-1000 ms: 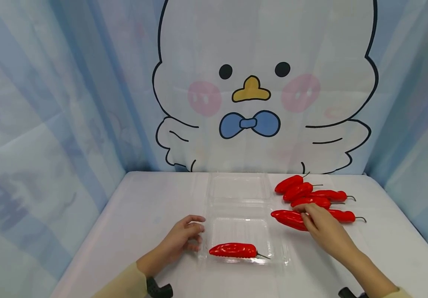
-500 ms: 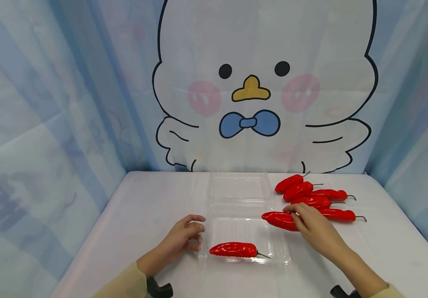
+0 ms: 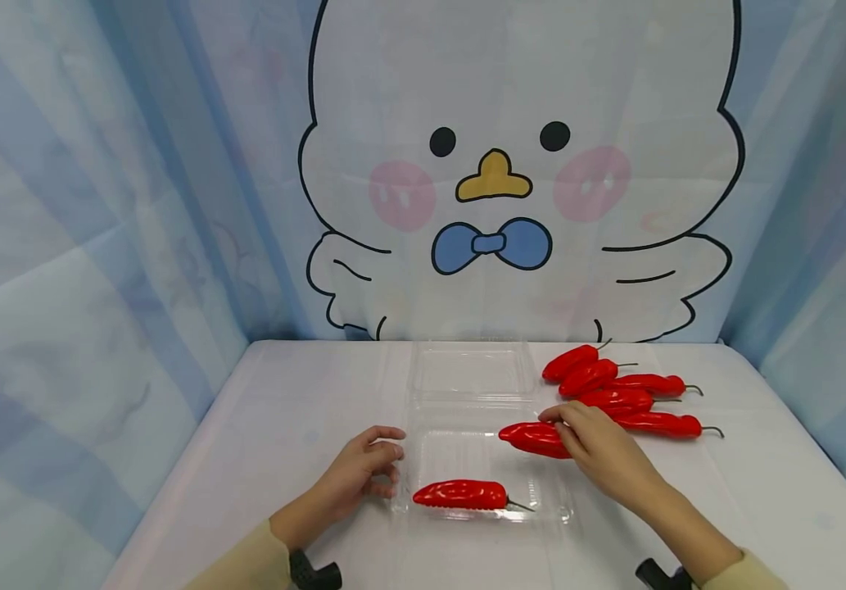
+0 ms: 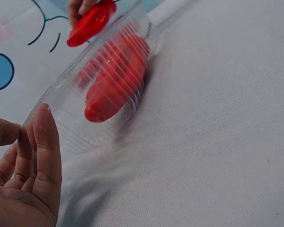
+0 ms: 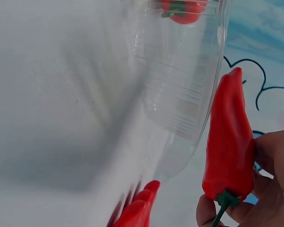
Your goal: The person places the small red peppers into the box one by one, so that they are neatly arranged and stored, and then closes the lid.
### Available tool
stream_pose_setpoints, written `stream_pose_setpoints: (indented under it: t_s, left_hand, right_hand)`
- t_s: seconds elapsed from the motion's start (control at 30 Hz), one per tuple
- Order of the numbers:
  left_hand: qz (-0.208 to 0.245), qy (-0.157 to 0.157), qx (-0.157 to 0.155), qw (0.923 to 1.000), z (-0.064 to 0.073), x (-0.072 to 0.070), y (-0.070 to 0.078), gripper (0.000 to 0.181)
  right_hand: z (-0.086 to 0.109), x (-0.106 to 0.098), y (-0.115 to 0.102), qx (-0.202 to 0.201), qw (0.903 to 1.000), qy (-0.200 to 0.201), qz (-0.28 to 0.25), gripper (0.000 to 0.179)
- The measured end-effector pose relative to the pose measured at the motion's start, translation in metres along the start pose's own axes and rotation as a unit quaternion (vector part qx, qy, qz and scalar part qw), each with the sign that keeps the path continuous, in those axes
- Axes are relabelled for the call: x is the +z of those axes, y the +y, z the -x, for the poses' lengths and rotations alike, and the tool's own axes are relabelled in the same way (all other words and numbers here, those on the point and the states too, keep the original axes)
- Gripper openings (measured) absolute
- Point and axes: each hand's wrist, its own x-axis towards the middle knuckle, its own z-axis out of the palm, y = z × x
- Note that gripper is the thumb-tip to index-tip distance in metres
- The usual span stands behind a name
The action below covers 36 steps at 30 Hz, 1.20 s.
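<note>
A clear plastic clamshell container stands on the table, its lid laid back behind it. One red chili pepper with a thin stem lies inside along the near side, seen through the ribbed wall in the left wrist view. My left hand pinches the container's left rim between thumb and fingers. Above the right part of the container, my right hand holds a second red chili pepper by its body, tip pointing left, with its green stem end visible in the right wrist view.
Several more red chili peppers lie in a loose row at the back right of the white table, stems to the right. Behind the table hangs a curtain with a cartoon bird.
My right hand has moved left with its chili pepper, away from the others and over the container's edge. My left hand has stayed at the rim.
</note>
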Motion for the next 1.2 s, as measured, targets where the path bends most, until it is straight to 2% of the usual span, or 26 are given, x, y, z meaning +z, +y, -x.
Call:
stream_pose_setpoints:
  t_s: [0.53, 0.9, 1.2]
  left_hand:
    - [0.005, -0.004, -0.002, 1.0, 0.004, 0.0, -0.001, 0.044]
    - [0.001, 0.002, 0.0, 1.0, 0.003, 0.0, 0.0, 0.043]
    - [-0.001, 0.002, 0.001, 1.0, 0.001, 0.001, -0.001, 0.042]
  right_hand:
    - [-0.007, 0.013, -0.017, -0.033, 0.9995, 0.003, -0.001, 0.021]
    - [-0.014, 0.02, -0.029, -0.043, 0.9989, -0.018, 0.0, 0.019]
    - [-0.017, 0.03, -0.032, -0.031, 0.9986, -0.041, 0.004, 0.018]
